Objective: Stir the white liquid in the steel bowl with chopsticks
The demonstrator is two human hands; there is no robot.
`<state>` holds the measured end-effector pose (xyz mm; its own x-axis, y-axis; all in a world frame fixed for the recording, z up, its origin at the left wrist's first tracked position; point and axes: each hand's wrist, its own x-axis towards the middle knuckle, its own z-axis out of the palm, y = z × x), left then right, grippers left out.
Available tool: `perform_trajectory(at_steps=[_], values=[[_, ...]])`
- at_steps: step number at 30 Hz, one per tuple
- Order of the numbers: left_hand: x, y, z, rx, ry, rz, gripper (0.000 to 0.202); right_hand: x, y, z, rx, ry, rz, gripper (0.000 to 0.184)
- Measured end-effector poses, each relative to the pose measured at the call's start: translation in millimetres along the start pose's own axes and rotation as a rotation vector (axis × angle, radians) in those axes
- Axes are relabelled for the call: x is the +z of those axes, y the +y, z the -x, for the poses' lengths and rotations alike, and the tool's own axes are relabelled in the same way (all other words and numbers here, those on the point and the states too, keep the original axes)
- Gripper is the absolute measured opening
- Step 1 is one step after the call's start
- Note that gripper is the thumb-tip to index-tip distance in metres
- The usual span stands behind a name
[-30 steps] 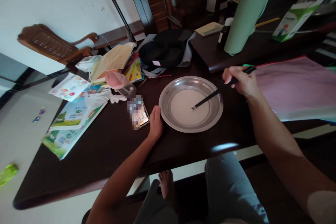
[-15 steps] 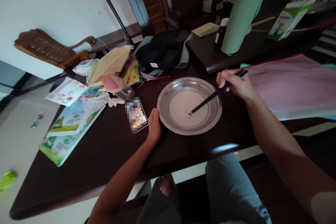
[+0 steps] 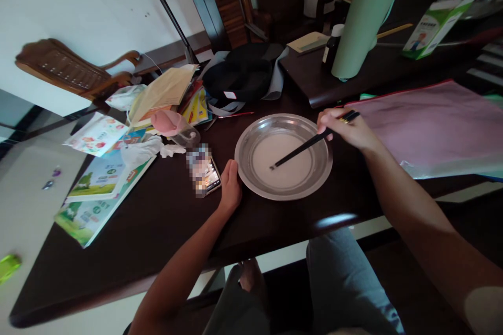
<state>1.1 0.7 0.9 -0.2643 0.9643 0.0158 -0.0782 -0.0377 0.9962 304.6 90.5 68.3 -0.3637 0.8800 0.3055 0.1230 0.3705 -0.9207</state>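
Grasped in the right hand (image 3: 343, 128), black chopsticks (image 3: 302, 149) slant down to the left, their tips at the whitish liquid (image 3: 285, 175) in a metal bowl (image 3: 283, 197). That bowl sits on the dark table (image 3: 157, 235), toward the near edge. At its left rim is the left hand (image 3: 231, 187); whether those fingers grip it or only rest against it, I cannot tell. Just left of that hand lies a lit phone (image 3: 213, 180). Beyond the bowl is a black bag (image 3: 238, 77); far right stands a green flask (image 3: 367, 21), and right, a pink folder (image 3: 428, 128).
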Motion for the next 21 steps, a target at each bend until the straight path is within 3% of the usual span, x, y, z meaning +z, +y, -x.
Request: perform_trajectory(at_steps=[3,7,10,14,19,21], values=[[0.4,0,0,-0.013,0.001,0.006,0.046,2,-4,0,0.001,0.038,0.079,0.033],[-0.4,0,-1,-0.002,-0.006,-0.005,0.046,-9,4,-2,-0.056,0.271,-0.021,0.040],[-0.3,2,0,-0.007,-0.007,-0.008,0.047,-9,7,-1,-0.067,0.197,-0.090,0.042],[1.8,8,2,-0.033,0.003,-0.008,0.050,0,0,0,0.001,0.046,0.038,0.037],[3.2,11,3,-0.011,-0.002,-0.036,0.050,-7,4,-1,-0.061,0.286,-0.038,0.040],[3.4,11,3,-0.012,-0.003,-0.026,0.049,-8,6,-1,-0.075,0.253,-0.096,0.043]])
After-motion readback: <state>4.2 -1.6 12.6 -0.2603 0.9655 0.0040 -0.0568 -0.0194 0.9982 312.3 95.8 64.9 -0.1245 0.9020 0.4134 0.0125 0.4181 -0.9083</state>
